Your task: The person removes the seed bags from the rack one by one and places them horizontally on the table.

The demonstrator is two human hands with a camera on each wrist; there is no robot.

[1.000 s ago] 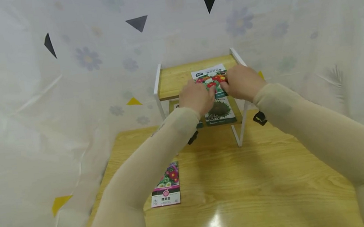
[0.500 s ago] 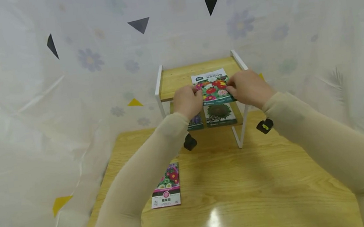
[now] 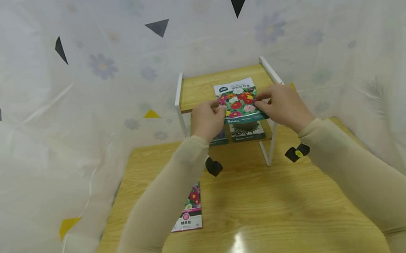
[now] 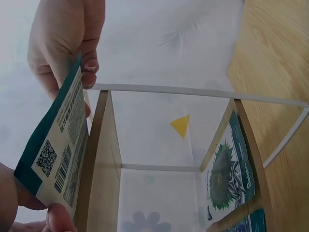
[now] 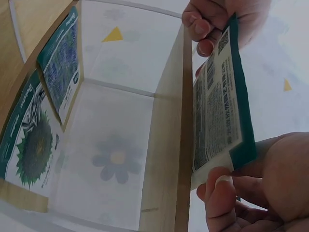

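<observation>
White-and-green, flat rectangular, paper-like flower-printed packet (image 3: 238,98), upper centre of frame, was pinched between left grip (image 3: 207,120) and right grip (image 3: 285,104); positioning seemed in hand, next calling for even control.

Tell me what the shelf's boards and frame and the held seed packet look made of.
Shelf boards: probably wood or veneer, smooth, showing pale grain.
Shelf frame: likely metal painted white, given its slim bars.
Held seed packet: perhaps coated paper or film, smooth, thin, slightly bowed.

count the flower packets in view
4: a mixed-flower packet held by the left hand and right hand, a sunflower packet and purple-flower packet on the lower shelf, and a pink-banded packet on the table. Others may be hidden.
</observation>
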